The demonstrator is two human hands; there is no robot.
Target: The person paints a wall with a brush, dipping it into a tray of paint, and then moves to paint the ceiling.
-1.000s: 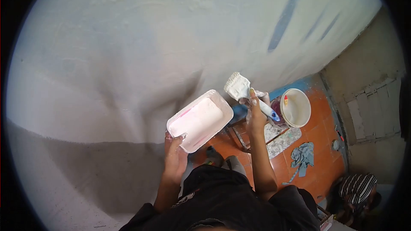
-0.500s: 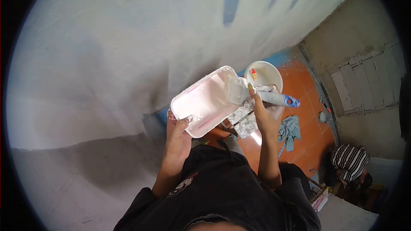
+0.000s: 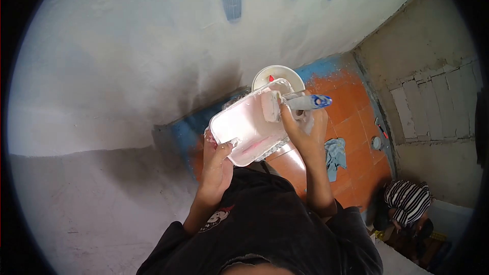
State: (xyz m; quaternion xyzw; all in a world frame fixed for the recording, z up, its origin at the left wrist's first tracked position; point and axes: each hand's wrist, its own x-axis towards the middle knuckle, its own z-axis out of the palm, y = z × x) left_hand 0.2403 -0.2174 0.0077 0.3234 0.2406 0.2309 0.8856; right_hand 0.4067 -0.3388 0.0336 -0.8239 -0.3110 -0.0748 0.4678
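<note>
My left hand (image 3: 216, 168) is closed on the lower left corner of a white plastic tub (image 3: 244, 117), thumb over the rim. The tub is tilted, with pinkish-white insides and white smears along its edges. In my right hand (image 3: 305, 122) is a wide paintbrush (image 3: 300, 103) caked in white, its handle ending in blue. The brush head overlaps the upper right part of the tub's opening. My right fingers wrap round the base of the handle, white coating around them.
A white bucket (image 3: 288, 73) stands behind the tub, something red inside. A pale wall (image 3: 127, 46) with blue streaks rises ahead. On the orange tiled floor (image 3: 351, 107) lies a blue-grey cloth (image 3: 334, 155). A person in a striped top (image 3: 407, 201) is low at the right.
The view has shifted, and the bucket now sits partly behind the tub. My right hand and the brush have moved left and slightly up, with the brush head further over the tub.
</note>
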